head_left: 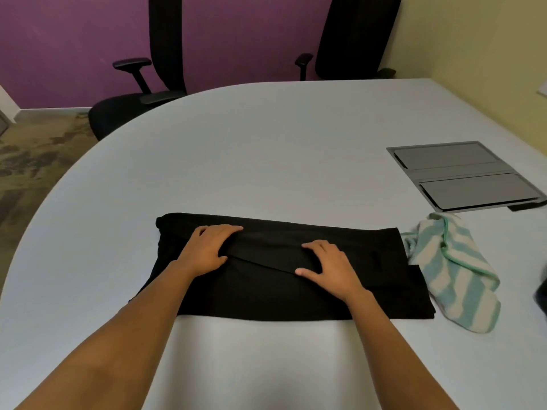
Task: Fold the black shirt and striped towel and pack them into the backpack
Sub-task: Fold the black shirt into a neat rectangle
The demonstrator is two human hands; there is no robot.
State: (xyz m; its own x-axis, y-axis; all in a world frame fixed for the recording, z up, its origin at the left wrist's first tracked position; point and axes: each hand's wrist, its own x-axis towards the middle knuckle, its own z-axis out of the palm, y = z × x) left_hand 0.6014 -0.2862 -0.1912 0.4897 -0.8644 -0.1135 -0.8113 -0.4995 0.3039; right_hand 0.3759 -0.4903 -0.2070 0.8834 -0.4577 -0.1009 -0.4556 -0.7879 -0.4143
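Both hands press flat on the black shirt (281, 279), lower centre of frame.

Left hand (207, 247) and right hand (328, 266): fingers spread, palms down, forearms extended forward. Striped towel (455, 273) lies crumpled at the shirt's right edge on the table (266, 149).

No words, numbers or signs to read. Nothing printed on the black shirt (266, 291), the striped towel (455, 276), the table (266, 143) or the grey panel (464, 176).
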